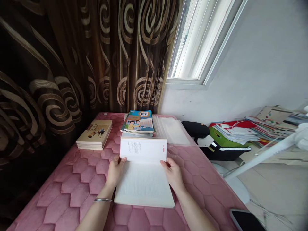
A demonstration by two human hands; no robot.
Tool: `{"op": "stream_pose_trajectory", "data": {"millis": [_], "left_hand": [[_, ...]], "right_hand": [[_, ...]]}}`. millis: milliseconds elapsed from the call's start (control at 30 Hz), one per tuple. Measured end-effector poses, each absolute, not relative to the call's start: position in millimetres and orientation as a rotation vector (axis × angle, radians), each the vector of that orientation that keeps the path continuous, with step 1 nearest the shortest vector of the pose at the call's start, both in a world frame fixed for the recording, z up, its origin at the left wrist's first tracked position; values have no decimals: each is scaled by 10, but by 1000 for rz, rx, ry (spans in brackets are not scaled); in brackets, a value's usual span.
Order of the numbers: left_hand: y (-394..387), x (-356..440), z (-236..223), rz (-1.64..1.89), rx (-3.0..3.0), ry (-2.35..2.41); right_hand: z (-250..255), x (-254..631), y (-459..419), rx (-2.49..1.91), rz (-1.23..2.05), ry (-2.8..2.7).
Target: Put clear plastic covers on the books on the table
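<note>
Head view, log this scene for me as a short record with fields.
item: open book
left hand: gripping its left edge
right hand: gripping its right edge
beyond it: stack topped by a blue-covered book
right of that stack: clear plastic sheets
far left: tan book stack
near right corner: dark-screened device
surface: pink quilted cover

Books (141,122) behind open book (145,183), phone (245,219) right

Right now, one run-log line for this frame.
left hand: on open book, left edge | right hand: on its right edge | beyond book: blue-covered stack | left: tan-covered stack
</note>
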State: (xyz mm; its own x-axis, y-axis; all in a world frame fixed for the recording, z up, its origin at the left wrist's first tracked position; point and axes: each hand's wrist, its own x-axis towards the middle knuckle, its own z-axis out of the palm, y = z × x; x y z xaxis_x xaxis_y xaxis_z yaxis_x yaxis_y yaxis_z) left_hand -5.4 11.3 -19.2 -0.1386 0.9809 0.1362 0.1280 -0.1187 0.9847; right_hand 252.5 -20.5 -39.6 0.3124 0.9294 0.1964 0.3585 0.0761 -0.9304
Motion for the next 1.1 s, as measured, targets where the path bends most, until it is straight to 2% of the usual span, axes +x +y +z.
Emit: {"op": "stream_pose_trajectory", "data": {"millis": [167,400,800,1100], "left_hand": [[102,-55,-158,1340,1322,1356],[130,-70,-242,1327,1336,1363],[105,-68,-142,1306,1385,1439],[137,-86,-186,1299,1415,1387]], "right_hand": [[-378,2507,-209,-1511,558,-1251],[-361,2519,-188,-1449,645,-1206],[-306,2503,-192,-1506,444,-1266],[-321,2527,-191,-1461,628,-1232]]}}
